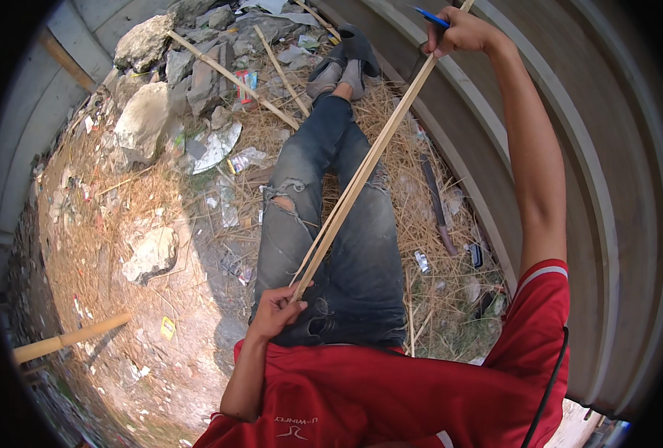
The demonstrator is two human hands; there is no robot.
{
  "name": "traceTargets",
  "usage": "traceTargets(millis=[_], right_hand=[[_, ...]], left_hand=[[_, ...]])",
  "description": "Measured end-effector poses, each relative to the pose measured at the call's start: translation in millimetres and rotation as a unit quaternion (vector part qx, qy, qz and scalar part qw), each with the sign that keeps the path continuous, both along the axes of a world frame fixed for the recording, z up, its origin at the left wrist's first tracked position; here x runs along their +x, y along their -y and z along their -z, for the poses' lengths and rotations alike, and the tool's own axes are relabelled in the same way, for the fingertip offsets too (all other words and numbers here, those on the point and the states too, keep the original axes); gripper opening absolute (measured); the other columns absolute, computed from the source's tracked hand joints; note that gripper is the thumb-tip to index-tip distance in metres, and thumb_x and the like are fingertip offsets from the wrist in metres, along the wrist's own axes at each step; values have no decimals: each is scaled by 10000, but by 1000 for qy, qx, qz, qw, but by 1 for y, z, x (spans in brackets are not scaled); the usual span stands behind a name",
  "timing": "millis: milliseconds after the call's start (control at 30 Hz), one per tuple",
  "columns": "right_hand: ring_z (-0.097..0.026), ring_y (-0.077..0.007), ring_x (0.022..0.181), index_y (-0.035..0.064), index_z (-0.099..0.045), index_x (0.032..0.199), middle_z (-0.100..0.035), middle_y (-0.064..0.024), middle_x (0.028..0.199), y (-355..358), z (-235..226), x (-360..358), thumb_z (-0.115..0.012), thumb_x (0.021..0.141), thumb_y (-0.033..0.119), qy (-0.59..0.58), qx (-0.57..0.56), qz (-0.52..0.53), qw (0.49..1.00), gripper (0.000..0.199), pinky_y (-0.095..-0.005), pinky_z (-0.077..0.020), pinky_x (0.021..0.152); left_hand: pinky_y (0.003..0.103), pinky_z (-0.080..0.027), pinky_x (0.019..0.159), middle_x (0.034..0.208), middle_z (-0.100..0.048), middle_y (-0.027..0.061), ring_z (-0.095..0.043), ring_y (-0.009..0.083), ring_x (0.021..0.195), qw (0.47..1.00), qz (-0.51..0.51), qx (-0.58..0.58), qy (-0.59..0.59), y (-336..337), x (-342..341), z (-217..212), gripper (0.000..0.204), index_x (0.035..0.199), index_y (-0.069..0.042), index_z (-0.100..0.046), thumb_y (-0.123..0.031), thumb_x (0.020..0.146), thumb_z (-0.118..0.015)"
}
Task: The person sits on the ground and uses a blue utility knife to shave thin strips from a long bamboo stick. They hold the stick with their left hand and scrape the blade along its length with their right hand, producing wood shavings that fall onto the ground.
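A long pale strip of split bamboo (376,153) slants over my outstretched legs, from my lap up to the far right. Its near end is gripped by my left hand (275,312), fingers closed round it. A thinner sliver runs alongside the strip's lower part. At the far end, my right hand (466,33) pinches the strip with the arm stretched out. A blue pen (431,17) also sticks out leftward from that hand. Some dark thing sits just below the right fingers, too small to make out.
Corrugated metal sheeting (570,187) rises close on my right. Rocks (141,123) and rubble lie far left. Bamboo sticks (234,81) rest beyond my shoes (339,75); a bamboo pole (70,338) is at near left. Beside my right leg lies a dark, long-handled tool (437,205) on straw.
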State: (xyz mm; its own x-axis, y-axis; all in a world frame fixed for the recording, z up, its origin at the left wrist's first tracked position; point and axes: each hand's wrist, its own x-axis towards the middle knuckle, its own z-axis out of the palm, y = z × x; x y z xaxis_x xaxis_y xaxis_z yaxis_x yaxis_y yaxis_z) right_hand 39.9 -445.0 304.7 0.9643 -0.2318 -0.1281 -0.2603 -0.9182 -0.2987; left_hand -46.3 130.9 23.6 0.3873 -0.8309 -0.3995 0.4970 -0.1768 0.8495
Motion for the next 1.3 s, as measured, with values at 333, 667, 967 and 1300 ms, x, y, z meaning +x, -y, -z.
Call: traceTargets(millis=[333,667,967,1300], right_hand=[[-696,-229,795,21,-692,940,-729,-97,824,34,11,9,-705,773,127,216,-29,9,976,198,-389,-553,720],[-690,-198,674,28,-512,1088,-688,-138,880,56,-47,22,-494,962,-41,590,101,161,785,144,-332,-569,535],[-693,-189,633,17,-584,1034,-683,-132,881,20,-137,-1,-618,980,149,570,42,241,784,147,-325,-553,522],[-713,-415,1008,-14,-717,1052,-736,-235,1046,-51,80,-69,-761,869,411,34,-203,244,948,465,-490,-547,867]], left_hand=[[216,-238,458,618,-433,-76,-340,8,491,1000,2,28,7,7,0,-3,479,1397,4,-617,58,921,-628],[220,-219,460,636,-412,-78,-317,5,499,998,-19,-6,-63,-2,2,10,501,1401,17,-606,90,906,-619],[251,-250,428,624,-395,-45,-322,49,434,989,-48,-30,-135,-1,6,15,485,1421,24,-575,32,936,-556],[249,-261,419,638,-362,-41,-321,40,427,982,-92,-85,-144,27,9,-13,428,1453,13,-527,-65,1033,-529]])
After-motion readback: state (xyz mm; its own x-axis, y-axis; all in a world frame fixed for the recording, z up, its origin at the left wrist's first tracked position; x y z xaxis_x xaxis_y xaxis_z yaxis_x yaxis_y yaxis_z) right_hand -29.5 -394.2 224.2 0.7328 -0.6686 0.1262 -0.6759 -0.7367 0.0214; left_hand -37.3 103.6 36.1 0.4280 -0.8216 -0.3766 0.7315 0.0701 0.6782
